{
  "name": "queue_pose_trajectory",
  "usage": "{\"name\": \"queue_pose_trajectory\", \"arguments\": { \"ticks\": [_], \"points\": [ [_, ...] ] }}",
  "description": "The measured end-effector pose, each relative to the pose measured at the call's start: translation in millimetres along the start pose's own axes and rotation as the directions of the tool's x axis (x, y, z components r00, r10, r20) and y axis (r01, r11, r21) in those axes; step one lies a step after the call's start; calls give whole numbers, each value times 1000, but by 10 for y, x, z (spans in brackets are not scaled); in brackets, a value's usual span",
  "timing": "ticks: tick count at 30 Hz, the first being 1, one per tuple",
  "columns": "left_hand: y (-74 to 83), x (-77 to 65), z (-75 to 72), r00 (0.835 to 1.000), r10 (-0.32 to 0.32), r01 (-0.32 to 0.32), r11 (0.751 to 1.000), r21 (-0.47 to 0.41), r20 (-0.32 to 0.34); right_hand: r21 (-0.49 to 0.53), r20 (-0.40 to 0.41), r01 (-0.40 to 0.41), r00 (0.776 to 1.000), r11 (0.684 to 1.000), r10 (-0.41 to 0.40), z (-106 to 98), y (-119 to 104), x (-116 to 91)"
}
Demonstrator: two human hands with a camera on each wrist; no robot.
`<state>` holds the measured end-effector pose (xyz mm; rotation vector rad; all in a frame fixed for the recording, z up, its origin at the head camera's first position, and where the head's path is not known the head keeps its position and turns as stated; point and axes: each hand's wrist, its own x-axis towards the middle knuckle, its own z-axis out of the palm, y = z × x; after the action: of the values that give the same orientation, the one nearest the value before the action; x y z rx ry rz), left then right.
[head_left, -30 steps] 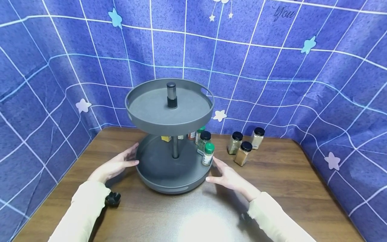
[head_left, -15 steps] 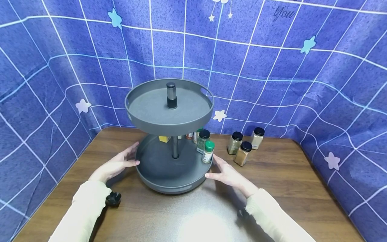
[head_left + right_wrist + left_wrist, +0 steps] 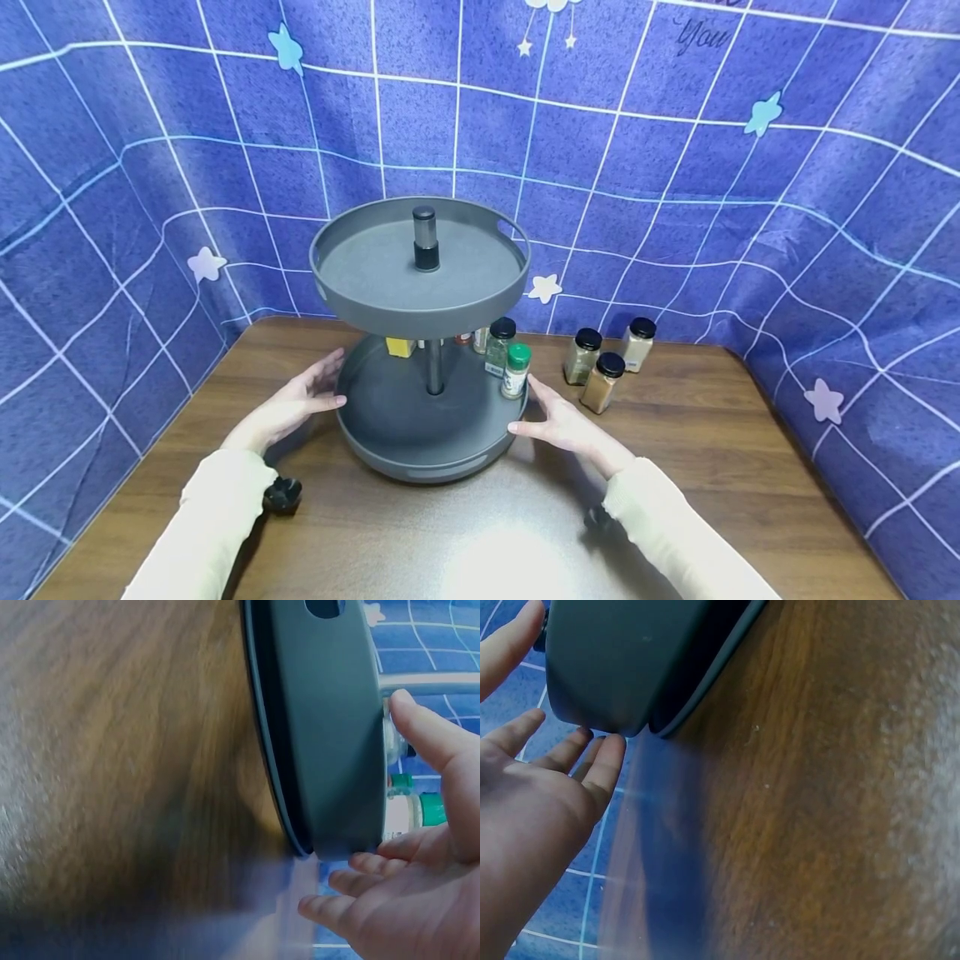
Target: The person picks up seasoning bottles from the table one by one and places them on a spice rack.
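A grey two-tier turntable (image 3: 393,429) stands on the table. My left hand (image 3: 288,410) touches the lower tier's left rim, its fingers spread and nearly straight. On the opposite side my right hand (image 3: 566,429) has relaxed fingers against the lower tier's rim (image 3: 334,742). Just inside that rim is a green-capped spice bottle (image 3: 515,379), with a black-capped jar (image 3: 498,354) behind it. Farther back are a small bottle (image 3: 481,339), partly hidden red item (image 3: 462,338) and yellow box (image 3: 400,347). The upper tier (image 3: 367,258) covers their tops and bears nothing.
Three black-capped spice jars, one greenish (image 3: 582,358), one tan (image 3: 602,385) and one pale (image 3: 637,346), stand on the wooden table (image 3: 705,450) right of the turntable. A blue patterned curtain (image 3: 637,167) hangs behind and along both sides.
The lower tier has turned: its green-capped bottle and black-capped jar moved back, and the yellow box moved left and forward. My right hand shifted slightly back along the rim; my left hand stayed.
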<state>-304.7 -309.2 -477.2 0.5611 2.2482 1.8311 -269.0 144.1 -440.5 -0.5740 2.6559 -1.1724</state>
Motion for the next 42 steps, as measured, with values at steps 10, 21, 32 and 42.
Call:
{"name": "queue_pose_trajectory", "arguments": {
  "ticks": [10,21,32,42],
  "points": [
    [-2,2,16,1000,-8,8,1000,9,8,-13,-22,-6,1000,1000,5,-24,75,105],
    [-31,7,11,999,-26,27,1000,-11,26,137,-21,-29,999,990,33,-40,129,232],
    [-15,1,43,998,-41,42,999,-22,53,196,-23,-52,998,979,57,-49,107,326],
    [-35,-6,59,998,-39,42,998,-46,55,194,-30,-57,997,979,64,-34,123,316]
  ]
}}
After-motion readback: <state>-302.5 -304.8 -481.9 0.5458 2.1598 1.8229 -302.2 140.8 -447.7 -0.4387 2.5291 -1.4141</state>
